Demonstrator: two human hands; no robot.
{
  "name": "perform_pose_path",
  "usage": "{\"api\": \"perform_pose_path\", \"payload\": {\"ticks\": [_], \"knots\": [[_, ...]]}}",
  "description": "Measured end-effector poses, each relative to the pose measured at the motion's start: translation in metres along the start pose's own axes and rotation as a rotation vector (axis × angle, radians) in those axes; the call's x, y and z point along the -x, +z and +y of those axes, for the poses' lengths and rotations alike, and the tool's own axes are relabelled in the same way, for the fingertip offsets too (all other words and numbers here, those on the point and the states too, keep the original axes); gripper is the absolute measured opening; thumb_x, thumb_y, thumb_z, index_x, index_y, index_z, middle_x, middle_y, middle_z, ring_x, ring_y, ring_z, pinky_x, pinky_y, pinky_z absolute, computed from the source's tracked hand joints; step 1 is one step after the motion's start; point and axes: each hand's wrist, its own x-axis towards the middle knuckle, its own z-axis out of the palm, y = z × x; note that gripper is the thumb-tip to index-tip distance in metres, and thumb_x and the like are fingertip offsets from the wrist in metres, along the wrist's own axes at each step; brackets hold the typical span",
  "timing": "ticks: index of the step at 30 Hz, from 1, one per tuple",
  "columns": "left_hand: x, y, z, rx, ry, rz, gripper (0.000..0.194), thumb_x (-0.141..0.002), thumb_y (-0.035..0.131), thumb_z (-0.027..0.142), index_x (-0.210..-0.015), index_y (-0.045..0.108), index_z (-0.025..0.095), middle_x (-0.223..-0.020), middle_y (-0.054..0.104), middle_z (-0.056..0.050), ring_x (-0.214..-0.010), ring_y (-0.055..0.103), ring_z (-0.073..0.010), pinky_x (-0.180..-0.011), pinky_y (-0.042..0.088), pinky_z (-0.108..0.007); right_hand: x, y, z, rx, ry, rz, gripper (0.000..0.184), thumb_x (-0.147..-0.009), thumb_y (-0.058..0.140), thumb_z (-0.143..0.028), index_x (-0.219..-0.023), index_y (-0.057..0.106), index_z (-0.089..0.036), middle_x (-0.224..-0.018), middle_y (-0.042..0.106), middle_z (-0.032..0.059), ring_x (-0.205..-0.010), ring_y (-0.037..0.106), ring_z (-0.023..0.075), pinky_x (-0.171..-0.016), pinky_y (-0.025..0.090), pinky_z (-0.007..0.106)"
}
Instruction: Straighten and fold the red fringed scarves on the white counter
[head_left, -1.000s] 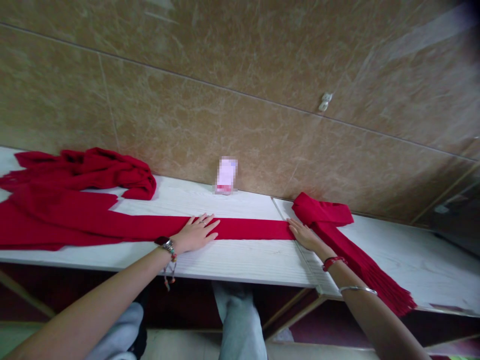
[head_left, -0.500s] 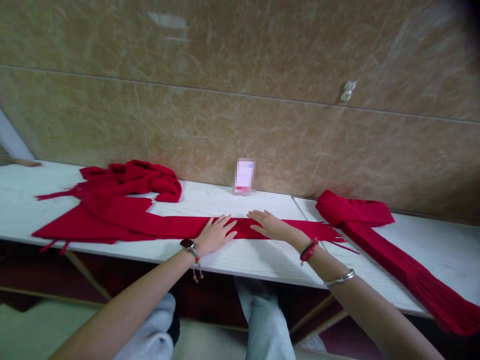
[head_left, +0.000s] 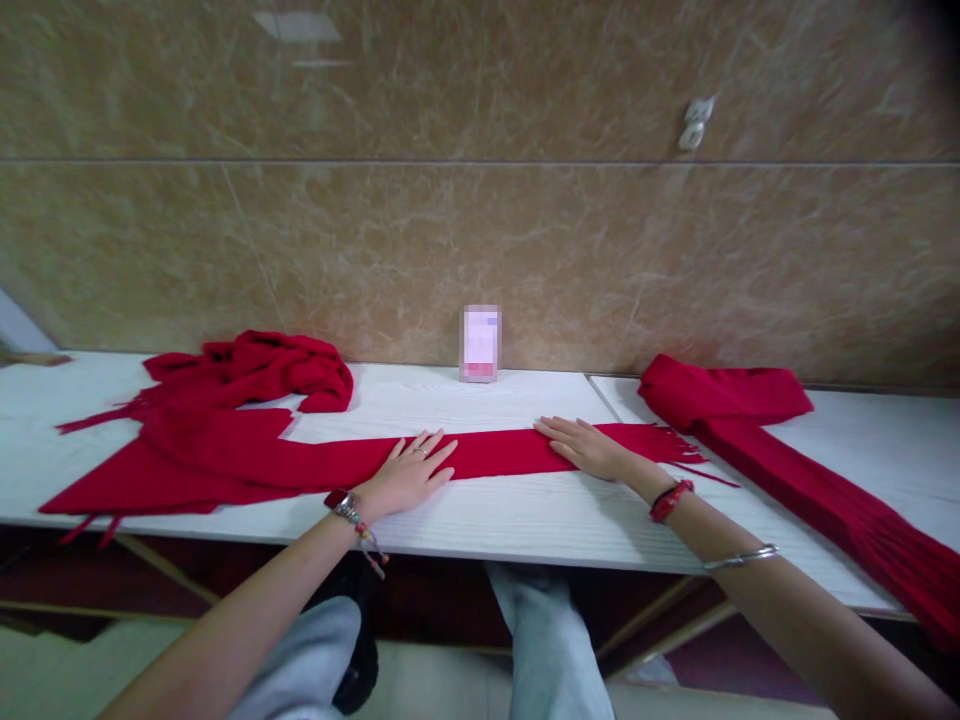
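A red scarf (head_left: 491, 455) lies stretched across the white table, its narrow band flat and its fringed end pointing right. My left hand (head_left: 409, 475) rests on the band with fingers spread. Farther right, my right hand (head_left: 589, 447) lies flat on the same band, close to the fringe. Both palms face down and neither hand grasps the cloth. The scarf's left part is wider and loosely folded. Behind that part sits a crumpled red scarf (head_left: 277, 370). At the right, another red scarf (head_left: 787, 480) is bent over, its ribbed-looking end hanging past the front edge.
The narrow white table (head_left: 480, 525) runs along a brown marble-look wall (head_left: 420, 240). A phone-like upright object (head_left: 480, 345), blurred out, leans against the wall. A small white figure-shaped piece (head_left: 696, 123) is fixed to the wall. My legs (head_left: 559, 640) are below the front edge.
My hands have moved apart along the band, the right one toward the fringe and the left one slightly left. The camera view has levelled a little.
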Motion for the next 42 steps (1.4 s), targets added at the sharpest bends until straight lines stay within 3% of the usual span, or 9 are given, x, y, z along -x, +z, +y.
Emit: {"api": "perform_pose_path", "payload": {"ticks": [7, 12, 16, 20, 23, 27, 30, 35, 42], "knots": [[-0.004, -0.003, -0.002, 0.036, -0.009, -0.077, 0.050, -0.092, 0.023, 0.044, -0.140, 0.018, 0.028, -0.148, 0.008, -0.004, -0.135, 0.005, -0.0244, -0.104, 0.011, -0.049, 0.043, -0.001, 0.062, 0.066, 0.181, 0.041, 0.052, -0.091, 0.013, -0.043, -0.137, 0.027, -0.026, -0.142, 0.031, 0.0051, -0.130, 0.026, 0.0212, -0.103, 0.022, 0.050], [-0.002, -0.006, 0.001, 0.072, -0.009, -0.103, 0.052, -0.092, 0.023, 0.046, -0.140, 0.017, 0.028, -0.148, 0.008, -0.005, -0.134, 0.005, -0.0258, -0.104, 0.011, -0.050, 0.048, 0.007, 0.072, 0.116, 0.202, 0.052, 0.053, -0.090, 0.013, -0.042, -0.137, 0.028, -0.025, -0.141, 0.032, 0.0051, -0.129, 0.028, 0.0233, -0.099, 0.028, 0.053], [0.003, -0.002, 0.005, 0.046, 0.010, -0.003, 0.051, -0.092, 0.024, 0.045, -0.139, 0.021, 0.026, -0.147, 0.013, -0.007, -0.134, 0.010, -0.0255, -0.104, 0.014, -0.048, 0.045, 0.006, 0.071, 0.264, 0.165, 0.078, 0.049, -0.087, 0.020, -0.032, -0.130, 0.041, -0.022, -0.134, 0.043, 0.0099, -0.123, 0.037, 0.0311, -0.090, 0.034, 0.061], [0.013, -0.003, 0.001, 0.030, 0.025, 0.080, 0.050, -0.092, 0.023, 0.047, -0.137, 0.027, 0.025, -0.146, 0.018, -0.008, -0.133, 0.014, -0.0253, -0.104, 0.016, -0.046, 0.023, -0.007, 0.032, 0.418, 0.027, 0.213, 0.043, -0.083, 0.033, -0.025, -0.119, 0.053, -0.014, -0.129, 0.047, 0.0175, -0.121, 0.039, 0.0342, -0.093, 0.030, 0.060], [0.023, -0.007, -0.017, 0.040, -0.059, 0.078, 0.050, -0.092, 0.023, 0.048, -0.137, 0.027, 0.026, -0.146, 0.018, -0.008, -0.133, 0.014, -0.0278, -0.103, 0.018, -0.050, -0.010, -0.017, -0.034, 0.322, -0.104, 0.213, 0.042, -0.087, 0.031, -0.028, -0.123, 0.049, -0.016, -0.129, 0.048, 0.0143, -0.118, 0.044, 0.0268, -0.093, 0.038, 0.048], [0.040, -0.003, -0.050, 0.033, -0.211, 0.095, 0.050, -0.092, 0.023, 0.048, -0.137, 0.026, 0.026, -0.146, 0.019, -0.008, -0.133, 0.015, -0.0278, -0.103, 0.018, -0.049, -0.060, -0.014, -0.127, 0.173, -0.274, 0.198, 0.048, -0.090, 0.029, -0.037, -0.129, 0.042, -0.012, -0.133, 0.043, 0.0158, -0.122, 0.039, 0.0257, -0.097, 0.035, 0.045], [0.055, 0.005, -0.069, 0.016, -0.242, 0.087, 0.050, -0.092, 0.023, 0.047, -0.138, 0.024, 0.027, -0.146, 0.020, -0.007, -0.133, 0.015, -0.0256, -0.104, 0.017, -0.046, -0.086, 0.001, -0.166, 0.082, -0.343, 0.185, 0.052, -0.091, 0.028, -0.042, -0.133, 0.037, -0.012, -0.137, 0.038, 0.0154, -0.126, 0.033, 0.0260, -0.099, 0.033, 0.046], [0.075, 0.014, -0.089, -0.026, -0.237, 0.086, 0.050, -0.093, 0.021, 0.046, -0.139, 0.022, 0.027, -0.147, 0.017, -0.005, -0.133, 0.014, -0.0235, -0.104, 0.019, -0.043, -0.098, 0.025, -0.172, -0.007, -0.364, 0.096, 0.048, -0.092, 0.023, -0.041, -0.135, 0.034, -0.020, -0.140, 0.034, 0.0104, -0.128, 0.030, 0.0248, -0.100, 0.028, 0.050], [0.096, 0.004, -0.116, -0.034, -0.266, 0.012, 0.057, -0.090, 0.025, 0.051, -0.140, 0.021, 0.023, -0.146, 0.017, -0.009, -0.133, 0.015, -0.0244, -0.104, 0.019, -0.043, -0.094, 0.024, -0.169, -0.039, -0.353, 0.080, 0.049, -0.092, 0.022, -0.042, -0.135, 0.033, -0.023, -0.140, 0.033, 0.0086, -0.128, 0.029, 0.0241, -0.101, 0.027, 0.049]]}}
